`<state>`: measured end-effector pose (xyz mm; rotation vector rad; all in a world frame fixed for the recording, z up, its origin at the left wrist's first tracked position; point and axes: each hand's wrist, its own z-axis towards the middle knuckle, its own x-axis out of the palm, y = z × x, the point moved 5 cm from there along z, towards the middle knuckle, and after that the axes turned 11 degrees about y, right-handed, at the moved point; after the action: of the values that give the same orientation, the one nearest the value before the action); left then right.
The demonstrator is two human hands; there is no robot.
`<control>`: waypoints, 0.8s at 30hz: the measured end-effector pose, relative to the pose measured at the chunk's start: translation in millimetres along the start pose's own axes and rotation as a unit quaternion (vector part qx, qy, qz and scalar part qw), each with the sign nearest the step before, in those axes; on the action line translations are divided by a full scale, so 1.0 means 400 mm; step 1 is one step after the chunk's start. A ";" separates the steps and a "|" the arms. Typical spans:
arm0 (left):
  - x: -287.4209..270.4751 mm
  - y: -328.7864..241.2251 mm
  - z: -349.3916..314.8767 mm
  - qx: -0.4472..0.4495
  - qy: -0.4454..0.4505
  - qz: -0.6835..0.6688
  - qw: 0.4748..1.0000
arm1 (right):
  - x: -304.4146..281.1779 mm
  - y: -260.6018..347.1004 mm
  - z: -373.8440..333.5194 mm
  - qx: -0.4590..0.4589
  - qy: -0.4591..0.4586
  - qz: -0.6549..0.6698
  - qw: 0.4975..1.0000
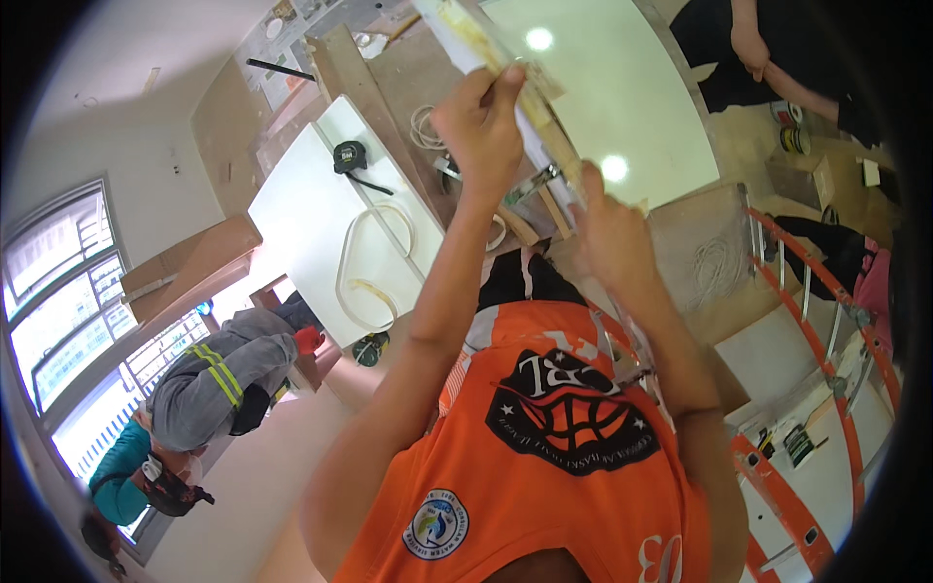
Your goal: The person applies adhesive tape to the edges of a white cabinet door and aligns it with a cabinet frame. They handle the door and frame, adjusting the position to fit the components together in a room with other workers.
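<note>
A long narrow board, white along one side and stained yellow-brown, slants down from the top of the view between my hands. My left hand is closed, its thumb and fingers pinching the board's edge. Lower down, my right hand is curled at the board's near end; its grip is partly hidden. Between the hands, a shiny metal piece sits by the board, its kind unclear. A large glossy white panel lies just beyond, to the right.
On the left, a white panel bears a black tape measure and a loose pale strip. A person in grey workwear bends at lower left. An orange ladder stands at right; another person is at upper right.
</note>
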<state>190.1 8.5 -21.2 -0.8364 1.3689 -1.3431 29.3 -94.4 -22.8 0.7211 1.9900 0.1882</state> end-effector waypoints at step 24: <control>-0.071 0.102 0.156 0.205 0.211 0.244 0.924 | 0.040 -0.005 -0.008 -0.091 -0.084 0.137 0.983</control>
<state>263.7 23.5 -48.3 0.0910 1.4187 -1.3742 20.4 -86.7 -34.0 0.8608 1.6844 0.4529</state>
